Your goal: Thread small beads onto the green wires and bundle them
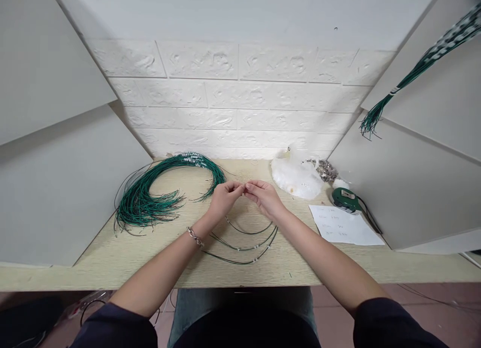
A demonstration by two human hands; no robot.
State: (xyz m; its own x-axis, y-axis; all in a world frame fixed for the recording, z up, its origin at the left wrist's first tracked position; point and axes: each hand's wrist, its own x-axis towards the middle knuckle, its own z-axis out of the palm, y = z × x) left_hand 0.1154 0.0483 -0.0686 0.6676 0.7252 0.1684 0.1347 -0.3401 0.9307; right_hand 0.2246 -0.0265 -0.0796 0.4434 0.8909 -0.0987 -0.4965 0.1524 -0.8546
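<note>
Denim-covered legs [190,315] sit under the front edge of a pale wooden table [150,268], with dark sleeves [116,328] at either side. The 2 bare forearms reach inward over the tabletop, and a chain bracelet [195,237] circles the left wrist. Between the forearms, at least 3 thin dark green cords [244,263] curve in loose arcs, with small whitish marks on some of them; their right-hand ends run up toward the right hand [265,197]. That hand and the left hand [225,198] meet just beyond the arcs, raised over the table, thumb and fingers of each closed in a pinch, tip against tip. Whatever sits between the fingertips is too small to tell.

Well to the right lies a sheet of paper [341,227] with faint writing, and a green tape measure [345,200] is just beside its far edge, its black strap trailing along the panel. Across on the left, a thick bundle of green cords [139,203] bends in a wide arch, white marks clustered near its top. Farther back, white fluffy material [296,175] is heaped near a greyish pile [326,170]. Behind everything stands a white brick-patterned wall [221,95].
</note>
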